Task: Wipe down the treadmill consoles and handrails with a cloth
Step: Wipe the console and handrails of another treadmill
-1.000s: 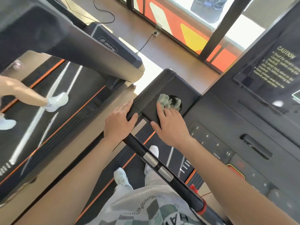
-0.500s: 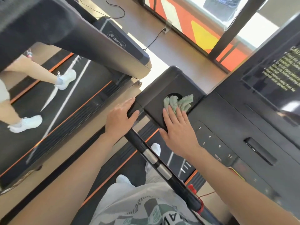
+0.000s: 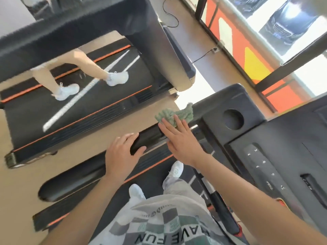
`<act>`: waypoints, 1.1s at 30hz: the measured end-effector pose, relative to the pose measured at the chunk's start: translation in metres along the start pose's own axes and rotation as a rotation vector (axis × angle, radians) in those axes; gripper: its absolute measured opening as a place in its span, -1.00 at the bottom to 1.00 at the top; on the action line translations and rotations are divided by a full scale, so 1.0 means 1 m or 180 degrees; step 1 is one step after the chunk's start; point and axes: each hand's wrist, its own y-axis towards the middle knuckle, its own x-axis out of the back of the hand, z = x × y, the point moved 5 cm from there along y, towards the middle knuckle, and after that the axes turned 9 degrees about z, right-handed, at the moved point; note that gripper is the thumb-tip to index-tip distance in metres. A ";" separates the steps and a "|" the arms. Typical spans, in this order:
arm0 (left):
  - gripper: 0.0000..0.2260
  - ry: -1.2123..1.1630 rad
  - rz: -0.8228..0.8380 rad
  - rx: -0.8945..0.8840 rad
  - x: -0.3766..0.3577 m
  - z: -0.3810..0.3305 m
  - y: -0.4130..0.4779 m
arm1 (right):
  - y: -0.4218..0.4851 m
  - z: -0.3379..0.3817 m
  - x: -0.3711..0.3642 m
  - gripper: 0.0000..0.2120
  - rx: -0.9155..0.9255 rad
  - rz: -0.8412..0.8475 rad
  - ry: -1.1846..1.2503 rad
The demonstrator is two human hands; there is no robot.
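Black padded side handrail (image 3: 150,137): middle taken by left hand (image 3: 122,156) gripping it; console end taken by right hand (image 3: 182,138) flat on crumpled green cloth (image 3: 177,114). Handrail's rear stretch bare. Left of handrail: open strip of tan floor (image 3: 85,151), then neighbouring black treadmill deck (image 3: 92,110) with person's legs (image 3: 88,67) on it. Right of handrail's console end: black console wing (image 3: 219,101), round cup recess (image 3: 232,119) unoccupied.

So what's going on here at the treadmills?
Someone standing on a treadmill is wiping it down. Their right hand presses a green cloth onto the upper end of the black handrail, fingers straight, beside the round cup holder in the console. Their left hand grips the same handrail lower down. Another person is on the neighbouring treadmill.
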 end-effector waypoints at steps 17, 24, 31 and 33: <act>-0.67 -0.0329 0.0131 -0.0873 -0.007 -0.045 0.048 | 0.003 -0.012 0.025 -0.79 -0.0048 -0.1262 0.0282; -0.60 -0.0507 0.0151 -0.0559 -0.006 -0.064 0.087 | 0.011 -0.032 0.031 -0.74 -0.0620 -0.1201 0.0129; -0.67 -0.0567 0.0311 -0.0384 -0.001 -0.047 0.071 | 0.015 -0.018 0.021 -0.59 -0.0328 -0.1039 0.0163; -0.63 -0.0433 0.0191 -0.0364 0.004 -0.034 0.055 | 0.018 -0.001 0.018 -0.51 -0.0256 -0.0998 0.0073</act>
